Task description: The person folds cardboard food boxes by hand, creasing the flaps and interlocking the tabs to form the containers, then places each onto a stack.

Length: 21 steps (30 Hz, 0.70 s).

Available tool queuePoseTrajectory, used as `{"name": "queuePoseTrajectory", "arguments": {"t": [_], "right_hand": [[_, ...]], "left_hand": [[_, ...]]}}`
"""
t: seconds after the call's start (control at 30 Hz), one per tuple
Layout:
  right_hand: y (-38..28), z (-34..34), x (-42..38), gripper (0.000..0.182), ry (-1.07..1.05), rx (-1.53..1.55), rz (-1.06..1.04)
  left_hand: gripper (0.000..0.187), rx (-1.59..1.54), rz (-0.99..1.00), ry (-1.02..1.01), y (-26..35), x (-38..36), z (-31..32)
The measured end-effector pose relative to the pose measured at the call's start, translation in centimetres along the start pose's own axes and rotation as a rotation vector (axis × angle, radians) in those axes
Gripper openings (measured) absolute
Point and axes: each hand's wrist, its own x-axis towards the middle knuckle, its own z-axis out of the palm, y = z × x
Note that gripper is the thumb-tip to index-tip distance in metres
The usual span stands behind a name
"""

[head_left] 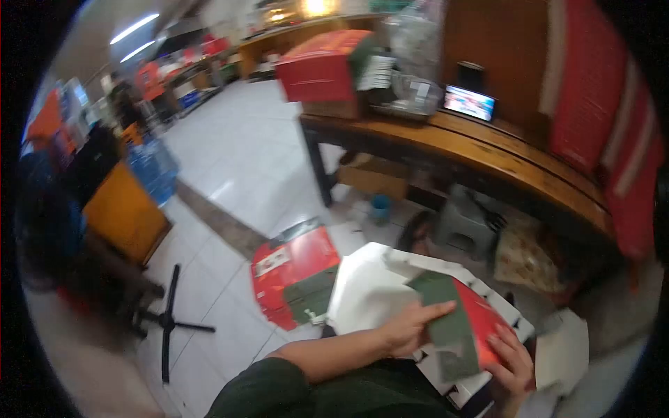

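A partly folded cardboard box point(446, 334), green and red outside, lies over my lap. Its white inner side point(366, 296) opens out to the left and behind, with cut flaps along the edge. My left hand point(411, 329) grips the green part, one finger stretched across it. On the red part, my right hand point(512, 359) holds the other side with bent fingers. Both hands are slightly blurred, and the undersides of the grip are hidden.
Left of my lap, a red and green flat carton point(296, 275) rests near the tiled floor. A wooden bench point(516, 150) ahead bears a red box point(317, 73) and a lit phone point(469, 103). Beneath it stands a grey stool point(463, 223). A black stand base point(167, 322) is at left.
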Motion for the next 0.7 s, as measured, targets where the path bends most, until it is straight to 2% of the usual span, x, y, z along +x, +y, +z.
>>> {"name": "queuePoseTrajectory", "arguments": {"t": [0.03, 0.1, 0.13, 0.17, 0.27, 0.37, 0.4, 0.5, 0.53, 0.63, 0.7], "right_hand": [[-0.3, 0.7, 0.2, 0.008, 0.03, -0.036, 0.022], [0.4, 2.6, -1.0, 0.008, 0.24, 0.097, 0.096], [0.0, 2.7, -1.5, 0.007, 0.233, 0.075, 0.287], [-0.3, 4.2, -0.9, 0.017, 0.43, 0.319, 0.327], [0.4, 7.2, -2.1, 0.031, 0.735, 0.648, 0.53], [0.4, 4.3, -0.8, 0.032, 0.272, -0.029, 0.3], [0.4, 3.9, -0.8, 0.037, 0.231, -0.094, 0.324], [1.6, 0.8, -0.8, 0.041, -0.02, 0.089, 0.276], [2.6, 0.2, -1.1, 0.042, -0.04, 0.121, 0.208], [1.8, -0.3, -0.6, 0.042, 0.016, -0.033, 0.177], [1.9, 1.3, -1.9, 0.038, 0.081, -0.079, 0.151]], "left_hand": [[0.04, 0.035, 0.06, 0.045, -0.2, 0.4, -0.4], [0.039, 0.043, 0.153, 0.054, -0.9, 0.1, 0.3], [0.039, 0.047, 0.209, 0.068, -1.2, 0.1, 0.5], [0.036, 0.075, 0.23, 0.061, -1.5, 0.4, 0.5], [0.031, 0.213, 0.274, 0.037, -1.8, 0.5, 0.0], [0.031, 0.473, 0.28, 0.107, -2.1, 0.2, 0.7], [0.03, 0.531, 0.315, 0.055, -2.4, 0.4, 0.4], [0.029, 0.418, 0.297, 0.048, -2.9, 0.8, -0.9], [0.03, 0.416, 0.25, 0.0, -2.5, 0.7, -0.8], [0.031, 0.607, 0.068, 0.001, -1.7, 0.3, 0.5], [0.032, 0.617, 0.027, -0.002, -2.5, 0.6, 1.1]]}}
